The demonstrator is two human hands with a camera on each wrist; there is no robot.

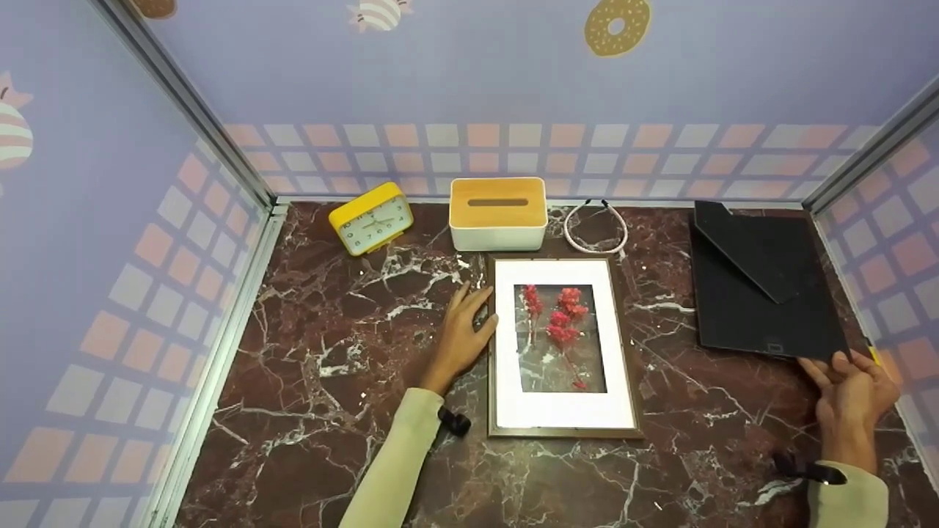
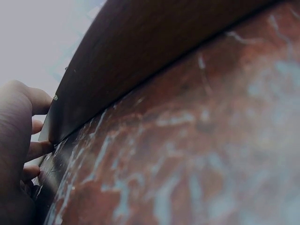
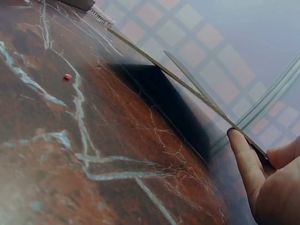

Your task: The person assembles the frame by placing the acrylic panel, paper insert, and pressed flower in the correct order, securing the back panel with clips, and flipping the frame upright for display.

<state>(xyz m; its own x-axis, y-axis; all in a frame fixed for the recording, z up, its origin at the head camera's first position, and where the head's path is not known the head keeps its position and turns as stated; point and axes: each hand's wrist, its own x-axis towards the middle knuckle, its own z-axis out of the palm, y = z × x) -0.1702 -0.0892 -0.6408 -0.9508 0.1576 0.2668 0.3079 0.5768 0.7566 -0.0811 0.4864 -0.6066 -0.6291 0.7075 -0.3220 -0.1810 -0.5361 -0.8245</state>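
Note:
A wooden picture frame [image 1: 563, 434] lies flat in the middle, with a white mat and red dried flowers [image 1: 563, 323] inside its opening. My left hand [image 1: 463, 330] touches the frame's left side; in the left wrist view its fingertips [image 2: 42, 149] rest against the dark side edge. At the far right my right hand [image 1: 855, 396] pinches the near right corner of a black frame backing board [image 1: 763, 323], thumb on top and fingers beneath. A folding stand leg [image 1: 741, 253] is on the board's upper face. In the right wrist view the board [image 3: 187, 89] tilts up over the marble.
Along the back stand a yellow alarm clock [image 1: 373, 220], a white tissue box with a wooden lid [image 1: 499, 213] and a pale headband [image 1: 596, 227]. Patterned walls enclose the marble tabletop [image 1: 352, 440] at the back and sides. A small red crumb [image 3: 68, 76] lies on it.

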